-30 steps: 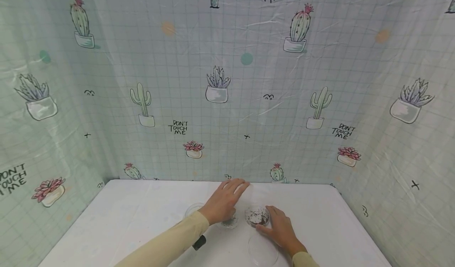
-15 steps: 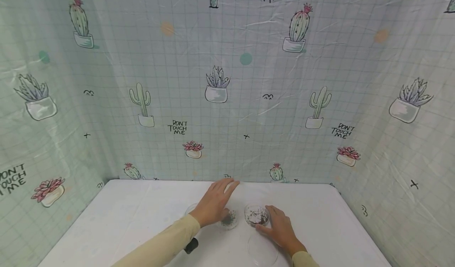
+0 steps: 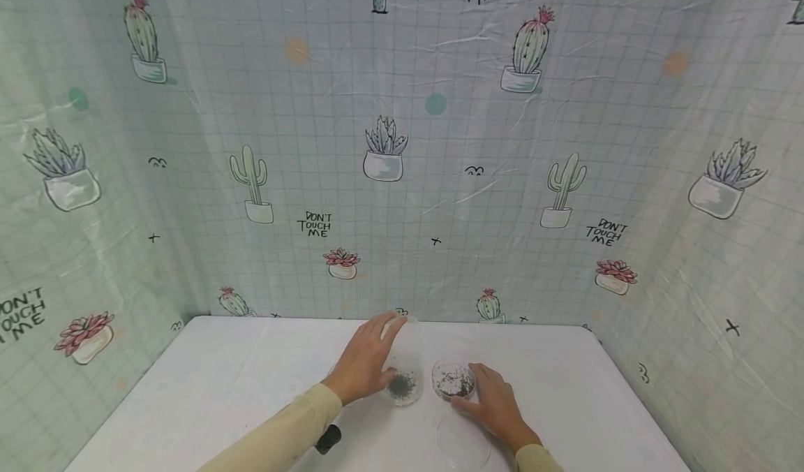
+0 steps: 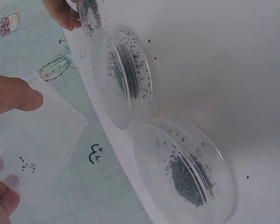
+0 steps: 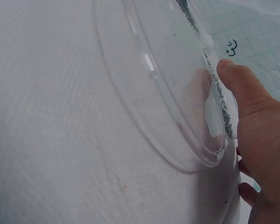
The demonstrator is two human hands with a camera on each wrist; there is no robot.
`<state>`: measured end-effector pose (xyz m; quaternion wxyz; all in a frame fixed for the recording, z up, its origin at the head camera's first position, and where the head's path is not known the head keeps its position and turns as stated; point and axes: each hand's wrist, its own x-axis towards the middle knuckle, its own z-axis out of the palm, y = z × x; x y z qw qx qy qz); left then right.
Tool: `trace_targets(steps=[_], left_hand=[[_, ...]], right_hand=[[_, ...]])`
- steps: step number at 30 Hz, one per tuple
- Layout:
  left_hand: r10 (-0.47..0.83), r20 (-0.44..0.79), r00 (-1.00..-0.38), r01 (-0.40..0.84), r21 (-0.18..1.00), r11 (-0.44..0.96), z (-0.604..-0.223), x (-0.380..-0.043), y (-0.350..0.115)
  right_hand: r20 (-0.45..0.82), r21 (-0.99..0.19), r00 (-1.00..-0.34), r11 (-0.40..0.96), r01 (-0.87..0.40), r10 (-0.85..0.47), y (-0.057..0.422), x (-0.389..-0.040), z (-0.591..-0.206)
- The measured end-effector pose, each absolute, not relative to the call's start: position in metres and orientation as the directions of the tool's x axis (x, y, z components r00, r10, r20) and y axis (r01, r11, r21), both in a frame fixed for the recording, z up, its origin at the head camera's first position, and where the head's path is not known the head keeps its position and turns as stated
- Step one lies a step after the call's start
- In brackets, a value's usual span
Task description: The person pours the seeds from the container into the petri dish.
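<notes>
My left hand (image 3: pixel 363 362) hovers above the table, at the left of a clear petri dish (image 3: pixel 402 386) with a heap of dark granules. In the left wrist view it pinches a translucent plastic bag (image 4: pixel 51 133) showing a few dark specks. Under it stands a nearer petri dish (image 4: pixel 221 186) with a dark heap, hidden by the hand in the head view. My right hand (image 3: pixel 499 402) holds the side of a third petri dish (image 3: pixel 453 380) with scattered dark granules, thumb and fingers round its rim.
A clear round lid (image 3: pixel 463 444) lies on the white table (image 3: pixel 565 388) in front of the right dish. Stray granules (image 4: pixel 247 177) dot the tabletop. A small black object (image 3: pixel 329 438) sits by the left sleeve. A patterned curtain (image 3: pixel 402 248) hangs behind the table.
My left hand has shifted left with the bag, uncovering more of the middle dish. The small black object has moved left with the sleeve. My right hand stays at its dish.
</notes>
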<state>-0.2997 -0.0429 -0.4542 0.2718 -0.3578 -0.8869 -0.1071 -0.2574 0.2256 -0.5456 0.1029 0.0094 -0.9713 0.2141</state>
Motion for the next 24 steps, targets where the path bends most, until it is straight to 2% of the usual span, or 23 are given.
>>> trace_targets(steps=[6, 24], left_hand=[[0.542, 0.595, -0.593, 0.677, 0.005, 0.736, -0.457, -0.301, -0.048], [0.469, 0.596, -0.652, 0.613, 0.05, 0.788, -0.458, -0.298, -0.067]], right_hand=[[0.219, -0.416, -0.976, 0.906, -0.076, 0.018, 0.226, -0.256, -0.545], [0.21, -0.41, -0.978, 0.909, -0.074, 0.015, 0.225, -0.255, -0.542]])
